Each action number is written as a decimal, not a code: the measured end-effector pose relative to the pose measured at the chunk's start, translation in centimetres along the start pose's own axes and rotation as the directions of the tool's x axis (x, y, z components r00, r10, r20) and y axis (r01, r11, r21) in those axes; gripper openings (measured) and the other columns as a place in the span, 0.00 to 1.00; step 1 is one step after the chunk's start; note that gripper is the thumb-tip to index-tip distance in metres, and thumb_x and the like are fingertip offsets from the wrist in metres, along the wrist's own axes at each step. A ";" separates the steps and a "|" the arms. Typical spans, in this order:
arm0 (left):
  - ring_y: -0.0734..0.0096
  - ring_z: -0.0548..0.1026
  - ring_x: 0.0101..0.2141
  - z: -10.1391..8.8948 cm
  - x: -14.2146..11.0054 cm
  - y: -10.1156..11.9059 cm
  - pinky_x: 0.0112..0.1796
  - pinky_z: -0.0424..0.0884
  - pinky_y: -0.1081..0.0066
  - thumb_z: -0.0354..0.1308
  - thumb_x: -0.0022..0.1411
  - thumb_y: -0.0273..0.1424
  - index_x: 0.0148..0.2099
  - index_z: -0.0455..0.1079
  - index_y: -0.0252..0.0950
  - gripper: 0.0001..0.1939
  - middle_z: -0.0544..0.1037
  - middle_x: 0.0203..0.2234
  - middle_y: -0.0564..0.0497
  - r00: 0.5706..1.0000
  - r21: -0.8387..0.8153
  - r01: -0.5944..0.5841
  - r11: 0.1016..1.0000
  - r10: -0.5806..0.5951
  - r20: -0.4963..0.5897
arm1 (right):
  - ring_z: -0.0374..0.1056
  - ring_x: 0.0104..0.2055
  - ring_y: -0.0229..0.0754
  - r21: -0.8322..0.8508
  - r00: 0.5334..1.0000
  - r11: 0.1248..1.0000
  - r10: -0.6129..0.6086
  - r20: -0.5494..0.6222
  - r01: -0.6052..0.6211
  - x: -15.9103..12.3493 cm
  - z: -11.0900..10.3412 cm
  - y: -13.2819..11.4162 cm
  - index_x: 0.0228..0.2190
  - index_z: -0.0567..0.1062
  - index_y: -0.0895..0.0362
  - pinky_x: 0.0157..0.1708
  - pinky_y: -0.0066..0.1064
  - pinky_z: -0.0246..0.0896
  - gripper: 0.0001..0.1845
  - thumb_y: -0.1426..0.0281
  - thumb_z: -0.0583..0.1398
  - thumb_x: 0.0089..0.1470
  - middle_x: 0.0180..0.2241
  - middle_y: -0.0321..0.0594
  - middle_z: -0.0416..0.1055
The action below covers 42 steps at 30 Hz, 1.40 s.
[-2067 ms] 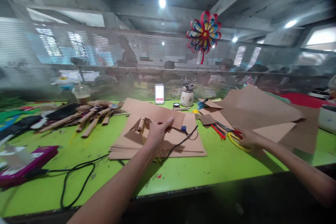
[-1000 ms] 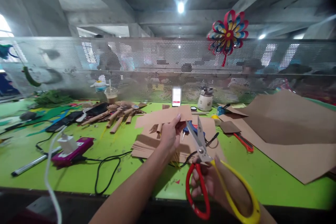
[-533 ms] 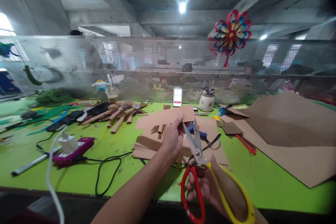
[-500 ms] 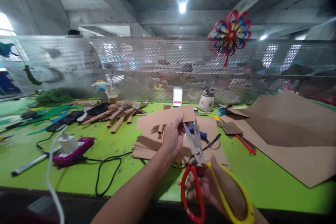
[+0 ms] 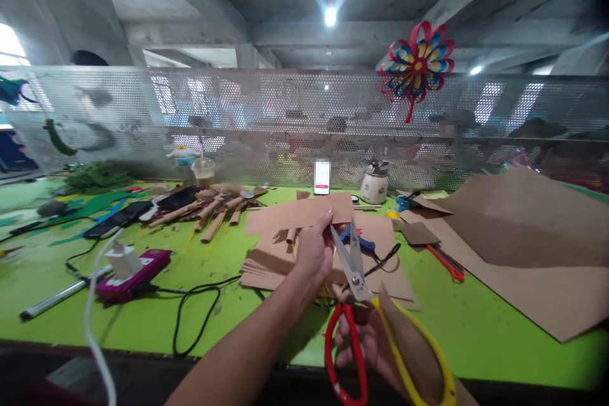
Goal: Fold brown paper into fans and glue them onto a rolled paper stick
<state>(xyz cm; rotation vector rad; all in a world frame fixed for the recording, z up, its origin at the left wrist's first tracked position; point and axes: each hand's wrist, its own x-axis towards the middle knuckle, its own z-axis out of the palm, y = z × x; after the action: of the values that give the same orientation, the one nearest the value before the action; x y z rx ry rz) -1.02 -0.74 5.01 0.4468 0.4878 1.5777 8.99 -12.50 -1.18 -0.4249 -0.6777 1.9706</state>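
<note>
My left hand [image 5: 314, 250] pinches a long strip of brown kraft paper [image 5: 285, 212] near its right end, raised above the table. A pair of scissors [image 5: 356, 280], one handle red and one yellow, is gripped in my right hand [image 5: 368, 333]. Its blades are spread and point up at the lower right edge of the strip, close to my left fingers. Whether they touch the paper I cannot tell. Below lies a stack of brown paper sheets [image 5: 380, 273], and a blue-handled tool [image 5: 364, 241] rests on it, partly behind the blades.
Rolled brown paper pieces [image 5: 214, 216], a purple power strip [image 5: 136, 273] with cables, and a marker [image 5: 59, 298] lie left. A phone [image 5: 321, 177] and a bottle [image 5: 374, 184] stand at the back. On the right are a red cutter [image 5: 446, 263] and large brown paper [image 5: 528, 254].
My right hand and the scissors have shifted slightly left. The paper strip stays almost in place in my left hand. A person behind the mesh screen has moved left.
</note>
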 end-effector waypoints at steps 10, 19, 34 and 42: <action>0.71 0.77 0.27 -0.4 0.0 -0.1 0.31 0.76 0.74 0.64 0.52 0.22 0.33 0.73 0.27 0.04 0.79 0.26 0.45 0.998 -0.004 -0.005 1.000 0.005 0.069 | 0.68 0.33 0.43 0.064 0.997 0.995 -0.075 0.000 0.075 0.2 -0.1 0.1 0.38 0.73 0.59 0.37 0.38 0.63 0.24 0.51 0.58 0.53 0.29 0.42 0.72; 0.70 0.78 0.26 -0.2 -0.5 -0.3 0.29 0.76 0.74 0.60 0.56 0.21 0.32 0.73 0.24 0.03 0.79 0.25 0.42 0.995 0.088 0.079 0.993 -0.083 0.046 | 0.68 0.32 0.44 0.015 0.979 0.980 -0.198 -0.058 0.199 0.6 -0.2 -0.2 0.40 0.74 0.60 0.37 0.38 0.63 0.30 0.47 0.58 0.51 0.29 0.43 0.72; 0.70 0.77 0.28 -0.4 -1.3 -1.2 0.31 0.76 0.73 0.65 0.53 0.25 0.35 0.73 0.25 0.07 0.79 0.27 0.43 0.992 0.134 0.082 0.988 -0.094 0.084 | 0.63 0.20 0.34 -0.005 0.938 0.958 -0.281 -0.203 0.286 2.2 0.5 0.3 0.32 0.73 0.58 0.25 0.29 0.63 0.25 0.47 0.60 0.50 0.19 0.34 0.68; 0.70 0.77 0.25 -0.4 -1.2 -1.3 0.31 0.76 0.70 0.64 0.54 0.26 0.35 0.73 0.26 0.07 0.79 0.26 0.43 0.994 0.146 0.056 0.988 -0.068 0.082 | 0.55 0.13 0.29 -0.101 0.906 0.965 -0.261 -0.333 0.241 2.3 0.1 0.8 0.35 0.72 0.58 0.14 0.21 0.49 0.29 0.44 0.58 0.48 0.15 0.30 0.64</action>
<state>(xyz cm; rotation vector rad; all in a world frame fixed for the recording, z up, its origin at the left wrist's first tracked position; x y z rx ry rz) -0.07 -1.89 4.01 0.6022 0.5455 1.4620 7.27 -10.80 -1.61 -0.6661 -0.5348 1.5832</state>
